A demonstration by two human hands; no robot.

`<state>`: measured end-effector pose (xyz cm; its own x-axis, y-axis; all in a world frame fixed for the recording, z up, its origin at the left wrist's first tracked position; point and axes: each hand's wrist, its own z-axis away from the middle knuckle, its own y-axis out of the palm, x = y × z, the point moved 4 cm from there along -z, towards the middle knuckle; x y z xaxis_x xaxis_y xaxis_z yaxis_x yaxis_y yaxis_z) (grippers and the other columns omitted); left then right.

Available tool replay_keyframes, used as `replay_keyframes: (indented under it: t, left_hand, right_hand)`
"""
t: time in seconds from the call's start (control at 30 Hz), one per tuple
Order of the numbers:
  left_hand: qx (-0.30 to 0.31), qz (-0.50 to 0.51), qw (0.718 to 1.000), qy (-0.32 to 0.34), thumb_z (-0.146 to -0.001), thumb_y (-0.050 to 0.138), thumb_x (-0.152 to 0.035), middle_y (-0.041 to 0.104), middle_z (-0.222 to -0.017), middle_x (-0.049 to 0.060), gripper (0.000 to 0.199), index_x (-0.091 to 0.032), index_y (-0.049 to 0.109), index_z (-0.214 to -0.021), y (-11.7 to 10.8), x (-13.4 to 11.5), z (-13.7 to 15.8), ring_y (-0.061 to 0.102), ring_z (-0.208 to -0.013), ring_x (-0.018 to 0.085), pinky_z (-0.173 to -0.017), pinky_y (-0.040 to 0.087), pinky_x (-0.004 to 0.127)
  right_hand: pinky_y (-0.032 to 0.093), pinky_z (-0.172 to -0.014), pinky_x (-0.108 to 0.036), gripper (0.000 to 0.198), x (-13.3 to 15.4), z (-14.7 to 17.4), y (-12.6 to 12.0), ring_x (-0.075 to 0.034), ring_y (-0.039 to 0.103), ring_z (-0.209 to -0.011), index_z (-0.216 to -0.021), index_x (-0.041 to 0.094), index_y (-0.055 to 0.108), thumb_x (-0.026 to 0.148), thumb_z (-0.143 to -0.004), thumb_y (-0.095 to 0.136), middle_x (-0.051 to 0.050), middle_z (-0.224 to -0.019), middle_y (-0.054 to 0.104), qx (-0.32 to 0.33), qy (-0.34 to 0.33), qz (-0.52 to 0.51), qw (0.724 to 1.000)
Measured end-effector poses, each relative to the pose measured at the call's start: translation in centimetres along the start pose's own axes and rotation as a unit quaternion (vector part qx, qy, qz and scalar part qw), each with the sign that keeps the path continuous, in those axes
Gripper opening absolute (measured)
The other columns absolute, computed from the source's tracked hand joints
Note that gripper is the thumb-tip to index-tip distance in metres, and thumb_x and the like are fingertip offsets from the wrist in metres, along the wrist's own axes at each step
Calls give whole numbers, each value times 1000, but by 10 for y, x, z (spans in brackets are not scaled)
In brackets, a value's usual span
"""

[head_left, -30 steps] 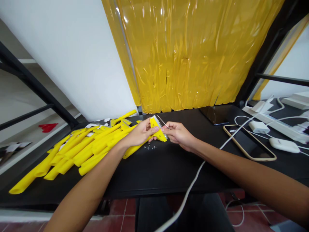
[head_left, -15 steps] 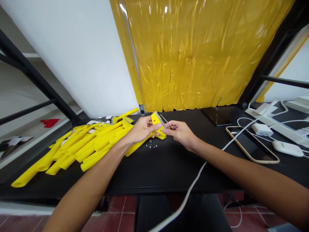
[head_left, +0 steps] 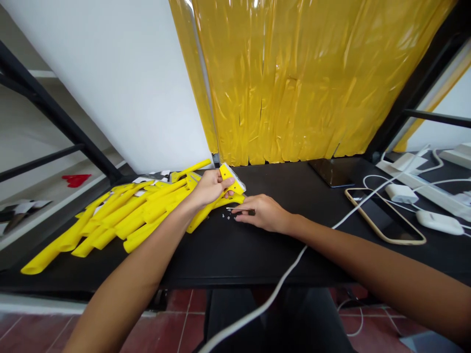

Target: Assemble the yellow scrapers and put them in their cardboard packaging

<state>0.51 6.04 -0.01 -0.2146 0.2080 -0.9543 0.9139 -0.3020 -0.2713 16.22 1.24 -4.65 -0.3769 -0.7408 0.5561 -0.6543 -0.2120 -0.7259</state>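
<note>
My left hand [head_left: 211, 187] is closed on a yellow scraper [head_left: 231, 177] with a metal blade along its far right edge and small dark holes in its face. My right hand [head_left: 268, 213] is low over the black table [head_left: 279, 260], its fingers curled around a thin metal screwdriver [head_left: 237, 209] that points left. Its fingertips are beside several tiny screws and nuts [head_left: 228, 217]; whether they touch any is too small to tell. Another yellow handle [head_left: 206, 213] lies under and beside my left hand.
A heap of yellow handles [head_left: 143, 215] covers the table's left side. To the right lie a phone [head_left: 386, 215], a dark tablet [head_left: 331, 172], white adapters [head_left: 403, 193] and a power strip [head_left: 430, 189]. A white cable [head_left: 287, 282] crosses the front edge. Yellow plastic strips [head_left: 294, 98] hang behind.
My right hand has moved down and left with the screwdriver, away from the scraper to the small screws. My left hand has shifted slightly left and up, still holding the scraper.
</note>
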Motion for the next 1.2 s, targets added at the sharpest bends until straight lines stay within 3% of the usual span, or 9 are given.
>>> replay_keyframes:
  t: [0.17,0.3,0.43,0.77,1.03,1.13,1.2]
  left_hand:
    - [1,12,1000,-5,-83,73,-29,62,-62,4,22,-13,60,-76,-3,3,-2,57,-53,12,-53,46,24]
    - [0,10,1000,-14,-83,72,-28,63,-63,4,22,-13,59,-76,-6,6,-3,55,-51,11,-51,44,23]
    - [-3,5,1000,-14,-86,67,-24,62,-62,3,18,-13,58,-75,-5,6,-3,54,-51,10,-52,44,23]
    - [17,-4,1000,-16,-85,67,-21,63,-63,3,13,-11,61,-79,-3,1,-1,56,-51,11,-53,45,24]
    - [27,17,999,-22,-83,72,-26,65,-65,4,19,-11,62,-79,-4,3,-1,57,-52,11,-54,45,24]
    - [31,28,999,-22,-81,75,-29,64,-64,3,22,-11,61,-78,-4,2,-1,56,-52,10,-53,45,23]
    - [35,31,999,-14,-80,77,-29,65,-66,3,24,-11,62,-78,-5,-2,0,58,-55,11,-54,46,24]
  right_hand:
    - [44,-79,-31,29,-4,-9,6,-21,65,-94,-120,30,73,33,-97,57,-6,-105,72,-17,15,66,998]
    - [44,-75,-29,35,-1,-13,8,-20,65,-93,-130,36,67,32,-99,51,-5,-104,70,25,30,151,988]
    - [42,-70,-27,32,4,-15,10,-19,65,-90,-125,36,70,35,-100,49,-4,-102,69,58,43,198,978]
    - [44,-76,-27,16,-5,-17,8,-18,67,-94,-98,25,77,26,-92,62,-1,-103,74,21,96,127,987]
    - [44,-78,-29,18,1,-11,7,-19,68,-95,-98,23,76,25,-96,58,-4,-106,74,10,55,149,987]
    - [45,-79,-28,15,4,-10,2,-18,67,-92,-97,22,75,21,-94,61,-4,-103,75,-40,27,90,995]
    - [46,-76,-27,13,6,-10,-9,-16,66,-84,-97,20,74,22,-94,61,-4,-98,74,-114,14,23,993]
